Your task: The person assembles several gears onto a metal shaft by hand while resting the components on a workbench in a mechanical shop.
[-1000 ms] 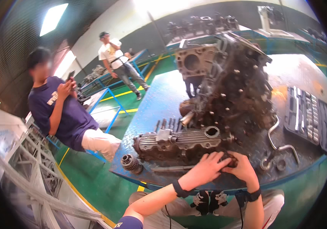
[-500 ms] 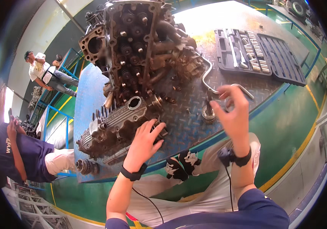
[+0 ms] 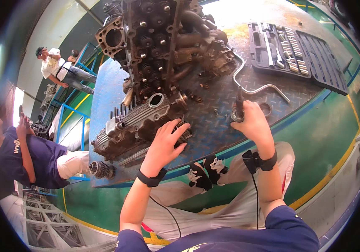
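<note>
My left hand (image 3: 162, 147) curls its fingers and thumb around a dark round metal part (image 3: 185, 133) at the right end of the ribbed valve cover (image 3: 136, 117). The hand covers much of that part. My right hand (image 3: 255, 124) is closed around the toothed base of an upright gear shaft (image 3: 239, 103), whose dark stem rises above the fingers. Just beyond this hand, a metal ring (image 3: 265, 109) lies on the tread-plate table (image 3: 213, 147). A bent metal bar (image 3: 257, 90) stretches behind the shaft.
A large engine cylinder head (image 3: 152, 50) stands at the far middle. An open socket set case (image 3: 280, 54) lies at the far right. A gear cluster (image 3: 102, 169) sits at the table's left corner. Two people, one seated (image 3: 33, 151) and one standing (image 3: 66, 69), are at the left.
My right hand has lowered from above the gear shaft and closed around its base. The ring beside it has come into sight. My left hand stays on the round part; the view has shifted slightly.
</note>
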The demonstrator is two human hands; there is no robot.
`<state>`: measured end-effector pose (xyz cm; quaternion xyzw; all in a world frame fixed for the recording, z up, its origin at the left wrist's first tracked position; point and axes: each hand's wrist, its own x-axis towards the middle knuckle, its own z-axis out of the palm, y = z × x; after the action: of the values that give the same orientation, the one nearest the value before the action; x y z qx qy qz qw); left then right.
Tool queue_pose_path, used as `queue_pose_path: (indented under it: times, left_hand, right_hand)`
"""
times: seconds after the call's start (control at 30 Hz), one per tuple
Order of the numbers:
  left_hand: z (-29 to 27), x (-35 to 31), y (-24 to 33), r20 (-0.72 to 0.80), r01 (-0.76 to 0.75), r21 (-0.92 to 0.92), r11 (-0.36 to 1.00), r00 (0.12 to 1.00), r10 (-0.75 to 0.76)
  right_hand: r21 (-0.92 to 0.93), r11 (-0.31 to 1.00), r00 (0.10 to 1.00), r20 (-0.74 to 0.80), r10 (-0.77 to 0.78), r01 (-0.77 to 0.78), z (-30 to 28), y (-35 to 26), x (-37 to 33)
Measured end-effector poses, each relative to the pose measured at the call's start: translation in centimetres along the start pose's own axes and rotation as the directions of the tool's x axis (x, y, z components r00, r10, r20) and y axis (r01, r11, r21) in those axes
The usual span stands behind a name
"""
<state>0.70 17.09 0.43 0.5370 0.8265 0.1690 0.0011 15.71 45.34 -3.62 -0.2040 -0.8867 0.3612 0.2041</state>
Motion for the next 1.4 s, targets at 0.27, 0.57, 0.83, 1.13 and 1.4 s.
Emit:
queue_pose_path:
  times: [0.27,0.57,0.83,1.13,1.4]
  left_hand:
    - [0.2,-0.1,-0.4,-0.017,0.005,-0.041,0.999,1.0,-0.005]
    - [0.0,-0.3,-1.0,-0.043,-0.019,-0.097,0.995,0.999,0.015]
    - [0.1,-0.7,-1.7,-0.065,-0.035,-0.166,0.985,0.998,0.024]
    - [0.5,-0.6,-1.9,-0.072,-0.033,-0.213,0.976,0.997,0.018]
    - [0.1,-0.9,-1.8,-0.089,-0.023,-0.29,0.957,0.996,-0.003]
  right_hand:
    - [0.131,0.988,0.996,-0.034,0.085,-0.08,0.1,1.1,0.5]
    - [0.519,0.81,0.958,0.075,0.276,-0.274,-1.2,2.3,0.8]
    - [0.869,0.417,0.957,0.183,0.226,-0.265,0.6,-1.1,1.3]
    - [0.768,0.572,0.957,0.214,0.196,-0.289,7.6,-4.5,1.0]
    - [0.781,0.531,0.944,0.268,0.193,-0.33,9.4,-6.0,1.1]
